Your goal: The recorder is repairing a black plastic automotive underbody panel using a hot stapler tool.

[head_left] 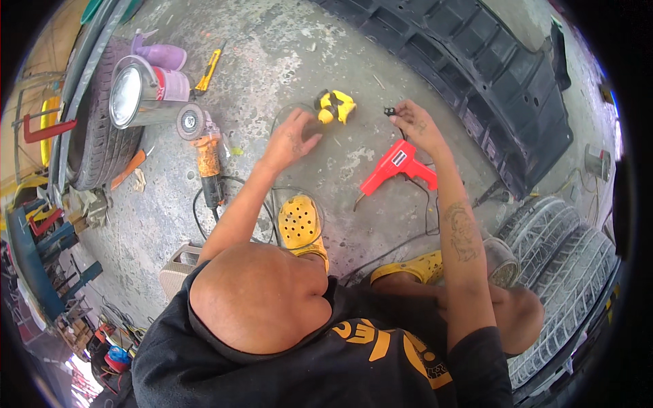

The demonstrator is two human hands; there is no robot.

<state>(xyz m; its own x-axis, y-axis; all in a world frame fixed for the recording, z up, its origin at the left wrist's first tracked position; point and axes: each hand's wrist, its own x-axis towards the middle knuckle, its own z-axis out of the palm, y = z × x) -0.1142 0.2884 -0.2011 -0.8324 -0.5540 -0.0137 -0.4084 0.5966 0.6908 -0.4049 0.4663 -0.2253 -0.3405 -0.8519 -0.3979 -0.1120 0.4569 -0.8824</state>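
Nearest, I had the yellow left shoe and the yellow right shoe, with a dark cord running between them across the floor. I judged that a shifted foot could catch it and drag things sideways. Beyond lay the red gun-shaped tool, right of centre, its metal tip pointing near and left; a tug on its lead could spin it. The grinder lay farther left with its disc bare, so a wide swing of the left arm could have brushed it.

Farther out, the right grip was pinched closed on the black plug, by the fingertips only, so a pull on the lead might have worked it loose. The left grip was loosely open and held nothing I could see, just beside the yellow-and-black lump; I couldn't tell whether they touched. Farthest right lay a black plastic panel.
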